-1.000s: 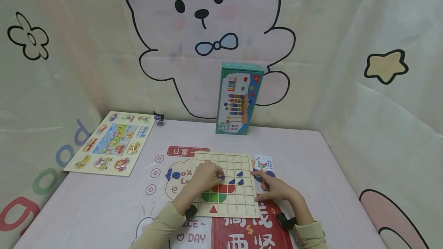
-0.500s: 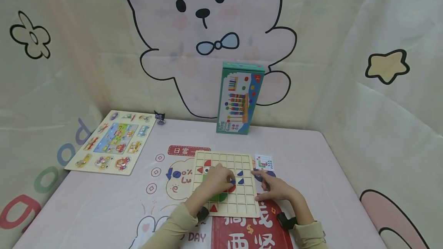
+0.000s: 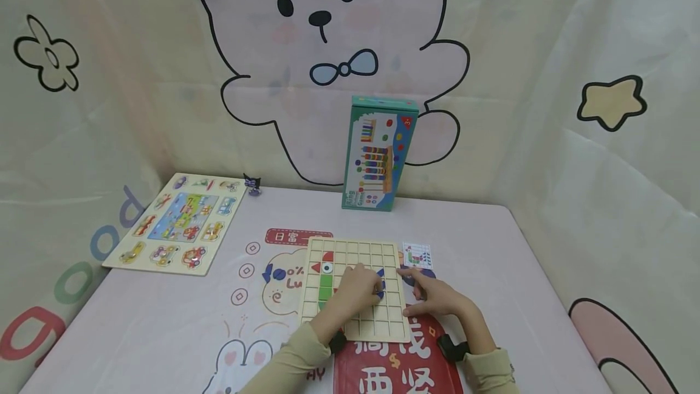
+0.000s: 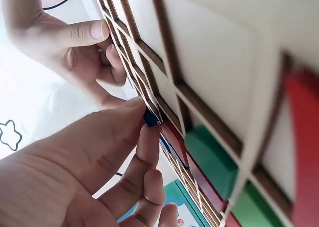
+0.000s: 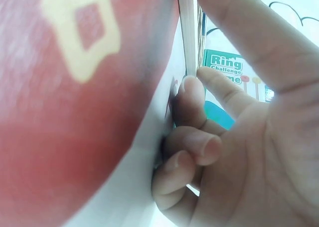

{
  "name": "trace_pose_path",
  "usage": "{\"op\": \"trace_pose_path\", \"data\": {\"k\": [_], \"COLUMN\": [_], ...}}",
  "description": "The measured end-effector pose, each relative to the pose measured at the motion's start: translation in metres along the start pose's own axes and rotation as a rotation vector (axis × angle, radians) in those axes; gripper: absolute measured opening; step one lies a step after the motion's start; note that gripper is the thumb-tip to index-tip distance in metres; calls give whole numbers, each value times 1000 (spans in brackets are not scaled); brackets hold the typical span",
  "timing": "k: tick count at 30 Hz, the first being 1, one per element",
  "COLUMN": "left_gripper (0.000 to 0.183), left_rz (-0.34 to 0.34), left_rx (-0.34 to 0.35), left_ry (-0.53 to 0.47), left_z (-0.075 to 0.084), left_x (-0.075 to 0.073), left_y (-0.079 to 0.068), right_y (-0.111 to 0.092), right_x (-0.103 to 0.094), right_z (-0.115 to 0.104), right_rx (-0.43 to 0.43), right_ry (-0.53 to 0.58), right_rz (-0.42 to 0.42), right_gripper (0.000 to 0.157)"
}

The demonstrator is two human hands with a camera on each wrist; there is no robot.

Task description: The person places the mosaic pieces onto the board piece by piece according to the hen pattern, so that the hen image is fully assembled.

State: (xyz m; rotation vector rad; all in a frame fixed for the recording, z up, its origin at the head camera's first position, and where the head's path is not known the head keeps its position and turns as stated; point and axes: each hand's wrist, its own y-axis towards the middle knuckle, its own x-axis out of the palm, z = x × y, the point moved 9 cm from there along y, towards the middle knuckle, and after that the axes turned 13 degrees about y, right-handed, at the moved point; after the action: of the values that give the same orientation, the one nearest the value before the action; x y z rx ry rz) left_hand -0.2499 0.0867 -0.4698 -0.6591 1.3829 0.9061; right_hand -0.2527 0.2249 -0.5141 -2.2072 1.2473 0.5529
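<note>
A wooden grid board lies on the table with coloured flat pieces in its cells. In the left wrist view, my left hand pinches a small blue piece between thumb and index finger, at the board's surface. My right hand rests at the board's right edge, thumb and index finger spread apart and touching it. Left of my left hand show a red triangle, a white eye piece and green squares. That hand covers several other pieces in the head view.
A small pattern card lies beyond the board's right corner. A picture puzzle board is at the far left, beside a small dark figurine. At the back stands a green Ring Game box. Printed cloth hangs behind the table.
My left hand has moved right across the board, pinching the blue piece, and uncovered the red, white and green pieces on the left. My right hand has stayed at the edge.
</note>
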Motion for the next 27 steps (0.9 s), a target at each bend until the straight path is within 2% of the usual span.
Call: {"op": "trace_pose_path", "data": {"k": [7,20,27], "left_gripper": [5,9,12], "left_rz": [-34,-73,-69], "left_rx": [-42,-6,-6], "left_ry": [11,-98,-114], "left_z": [4,6,5], "left_x": [3,5,4], "left_y": [3,-1,-5], "right_y": [2,1,1], "right_x": [0,-2,-2], "right_z": [3,2,2], "right_rx": [7,-1,-9], "right_ry": [-4,-25,-20], "right_rz": [-1,4,5], "right_gripper": [84,84,84]}}
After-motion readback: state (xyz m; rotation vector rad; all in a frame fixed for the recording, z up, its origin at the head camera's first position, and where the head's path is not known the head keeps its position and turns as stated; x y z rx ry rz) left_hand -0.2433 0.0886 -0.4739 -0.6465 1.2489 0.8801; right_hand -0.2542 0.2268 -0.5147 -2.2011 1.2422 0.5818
